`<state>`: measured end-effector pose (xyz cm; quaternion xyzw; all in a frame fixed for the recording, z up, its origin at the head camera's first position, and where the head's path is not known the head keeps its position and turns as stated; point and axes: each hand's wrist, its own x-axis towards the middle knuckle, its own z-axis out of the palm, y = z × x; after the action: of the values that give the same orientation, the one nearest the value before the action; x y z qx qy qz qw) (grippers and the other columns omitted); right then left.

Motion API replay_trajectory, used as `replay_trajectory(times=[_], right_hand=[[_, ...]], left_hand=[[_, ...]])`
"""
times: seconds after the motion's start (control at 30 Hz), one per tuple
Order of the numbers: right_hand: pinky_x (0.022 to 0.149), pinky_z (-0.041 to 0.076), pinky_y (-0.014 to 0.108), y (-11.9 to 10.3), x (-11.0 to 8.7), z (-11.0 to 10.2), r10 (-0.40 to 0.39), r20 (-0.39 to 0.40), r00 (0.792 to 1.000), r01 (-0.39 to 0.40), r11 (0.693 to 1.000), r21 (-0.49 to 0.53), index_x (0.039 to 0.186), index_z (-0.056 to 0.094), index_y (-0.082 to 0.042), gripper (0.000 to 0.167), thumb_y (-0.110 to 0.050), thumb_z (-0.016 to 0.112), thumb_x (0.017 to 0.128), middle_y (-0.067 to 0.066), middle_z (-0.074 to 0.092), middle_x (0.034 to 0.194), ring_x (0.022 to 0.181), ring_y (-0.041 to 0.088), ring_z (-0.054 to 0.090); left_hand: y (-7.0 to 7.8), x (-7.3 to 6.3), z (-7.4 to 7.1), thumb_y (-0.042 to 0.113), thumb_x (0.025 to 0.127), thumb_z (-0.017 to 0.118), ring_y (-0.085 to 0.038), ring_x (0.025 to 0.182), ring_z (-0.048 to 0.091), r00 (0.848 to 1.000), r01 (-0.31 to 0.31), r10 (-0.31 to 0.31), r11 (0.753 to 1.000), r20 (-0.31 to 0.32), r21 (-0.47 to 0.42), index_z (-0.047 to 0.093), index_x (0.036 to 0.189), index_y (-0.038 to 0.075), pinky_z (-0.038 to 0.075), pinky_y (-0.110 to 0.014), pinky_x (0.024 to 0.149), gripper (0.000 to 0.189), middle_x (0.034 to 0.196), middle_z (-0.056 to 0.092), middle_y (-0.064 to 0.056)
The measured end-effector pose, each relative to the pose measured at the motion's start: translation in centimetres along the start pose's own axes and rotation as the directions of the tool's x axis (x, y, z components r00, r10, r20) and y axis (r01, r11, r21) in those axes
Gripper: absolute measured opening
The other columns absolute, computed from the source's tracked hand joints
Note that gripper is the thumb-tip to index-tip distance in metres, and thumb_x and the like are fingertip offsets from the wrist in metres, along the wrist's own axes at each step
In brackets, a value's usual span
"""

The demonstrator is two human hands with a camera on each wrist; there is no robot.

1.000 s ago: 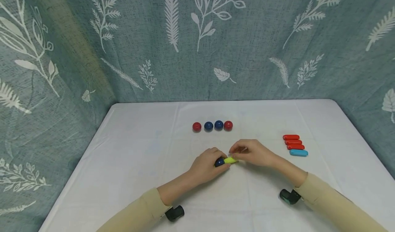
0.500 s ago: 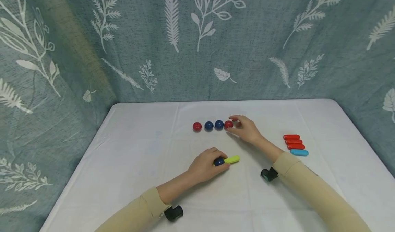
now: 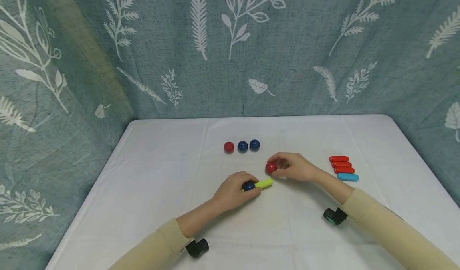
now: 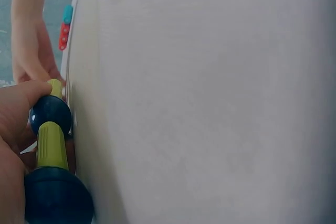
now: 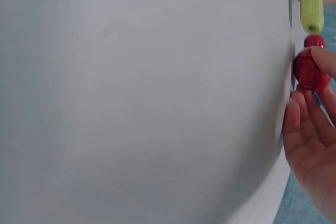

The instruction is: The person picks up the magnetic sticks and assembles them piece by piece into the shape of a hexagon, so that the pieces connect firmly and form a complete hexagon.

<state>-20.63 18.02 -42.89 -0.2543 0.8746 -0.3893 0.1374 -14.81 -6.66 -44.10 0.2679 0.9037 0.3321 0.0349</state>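
Observation:
In the head view my left hand (image 3: 235, 191) grips a chain of blue balls and lime-green rods, with one blue ball (image 3: 248, 185) between thumb and fingers. A lime-green rod (image 3: 265, 183) sticks out from it toward the right hand. The left wrist view shows two blue balls, the nearer ball (image 4: 58, 198) joined to the farther by a ribbed rod (image 4: 51, 145). My right hand (image 3: 296, 167) pinches a red ball (image 3: 271, 167) just beyond the rod's free end. From the right wrist, the held red ball (image 5: 308, 69) appears close to that rod's tip (image 5: 312, 19).
Behind the hands, a red ball (image 3: 229, 147) and two blue balls (image 3: 242, 146) stand in a row on the white-covered table (image 3: 161, 154). At the right lie three red rods (image 3: 341, 164) and one light-blue rod (image 3: 347, 177). A patterned curtain (image 3: 215, 82) hangs behind.
My right hand left the lime rod, reached to the back row, and took its rightmost red ball back toward the chain. The left hand has shifted slightly left with the chain.

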Motion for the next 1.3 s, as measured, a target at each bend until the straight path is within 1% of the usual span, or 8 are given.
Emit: replay_trajectory(times=[0.1,0.27,0.43,0.63,0.83,1.03,1.17,1.3], right_hand=[[0.085,0.052,0.036,-0.1,-1.2,0.2,-0.020,0.027,0.999,0.020,0.999,0.027,0.120,0.064,-0.010,0.035,-0.019,0.074,0.087,0.001,0.065,0.102,0.093,0.017,0.060],[0.086,0.051,0.033,0.1,-2.4,0.5,-0.015,0.038,0.999,0.013,0.999,0.044,0.120,0.064,-0.012,0.035,-0.021,0.074,0.087,0.000,0.065,0.107,0.095,0.018,0.060],[0.084,0.051,0.030,0.2,-3.0,0.8,-0.010,0.043,0.999,0.007,0.998,0.055,0.119,0.064,-0.013,0.035,-0.022,0.075,0.087,-0.002,0.065,0.103,0.094,0.017,0.059],[0.083,0.051,0.027,0.0,-3.3,1.2,-0.023,0.030,0.999,0.020,0.997,0.080,0.122,0.063,-0.009,0.038,-0.018,0.075,0.087,0.000,0.064,0.107,0.096,0.019,0.058],[0.081,0.052,0.025,0.0,-3.4,1.3,-0.032,0.025,0.999,0.029,0.991,0.128,0.122,0.062,-0.006,0.039,-0.013,0.075,0.086,0.003,0.065,0.107,0.094,0.019,0.060],[0.082,0.052,0.024,0.4,-3.9,0.7,-0.007,0.032,0.999,0.003,0.990,0.141,0.124,0.061,-0.004,0.040,-0.013,0.073,0.088,0.004,0.065,0.103,0.093,0.019,0.061],[0.082,0.052,0.024,0.8,-4.9,-0.4,0.019,-0.012,1.000,-0.018,0.994,0.108,0.121,0.063,-0.005,0.034,-0.012,0.072,0.089,0.004,0.066,0.103,0.093,0.019,0.060],[0.081,0.052,0.026,1.5,-6.1,-2.3,0.039,-0.138,0.990,-0.039,0.999,0.008,0.114,0.068,-0.008,0.024,-0.012,0.070,0.090,0.003,0.067,0.107,0.094,0.019,0.061]], left_hand=[[-0.1,0.0,-0.1,0.028,0.090,0.071,-0.014,0.093,0.061,1.000,0.008,-0.008,1.000,0.006,-0.002,0.071,0.107,0.012,0.049,-0.030,0.081,0.023,0.100,0.067,0.000],[-0.1,-0.1,-0.2,0.028,0.090,0.071,-0.014,0.092,0.060,1.000,0.017,-0.017,1.000,0.012,-0.001,0.071,0.106,0.014,0.049,-0.029,0.079,0.022,0.099,0.067,0.001],[-0.2,-0.2,-0.3,0.028,0.090,0.070,-0.014,0.093,0.061,1.000,0.029,-0.029,1.000,0.011,0.004,0.071,0.107,0.014,0.049,-0.029,0.081,0.022,0.100,0.067,0.002],[-0.2,-0.1,-0.5,0.027,0.089,0.070,-0.014,0.091,0.061,1.000,0.023,-0.023,1.000,0.008,0.018,0.071,0.105,0.014,0.049,-0.029,0.079,0.021,0.098,0.067,0.001],[0.9,0.8,0.0,0.032,0.088,0.069,-0.012,0.090,0.056,1.000,0.010,-0.011,0.990,0.007,0.142,0.071,0.107,0.014,0.048,-0.025,0.073,0.026,0.097,0.066,0.003],[2.6,2.5,1.4,0.039,0.090,0.068,-0.011,0.086,0.054,0.999,-0.002,-0.004,0.989,0.038,0.149,0.064,0.122,0.009,0.045,-0.022,0.068,0.044,0.103,0.065,0.000],[3.2,3.3,2.0,0.041,0.091,0.066,-0.010,0.089,0.056,0.998,-0.013,0.004,0.986,0.056,0.167,0.061,0.128,0.013,0.046,-0.021,0.069,0.047,0.106,0.065,0.000],[3.3,3.4,2.3,0.042,0.092,0.066,-0.009,0.091,0.056,0.997,-0.018,0.005,0.983,0.071,0.183,0.063,0.127,0.019,0.046,-0.020,0.071,0.042,0.107,0.064,0.001]])
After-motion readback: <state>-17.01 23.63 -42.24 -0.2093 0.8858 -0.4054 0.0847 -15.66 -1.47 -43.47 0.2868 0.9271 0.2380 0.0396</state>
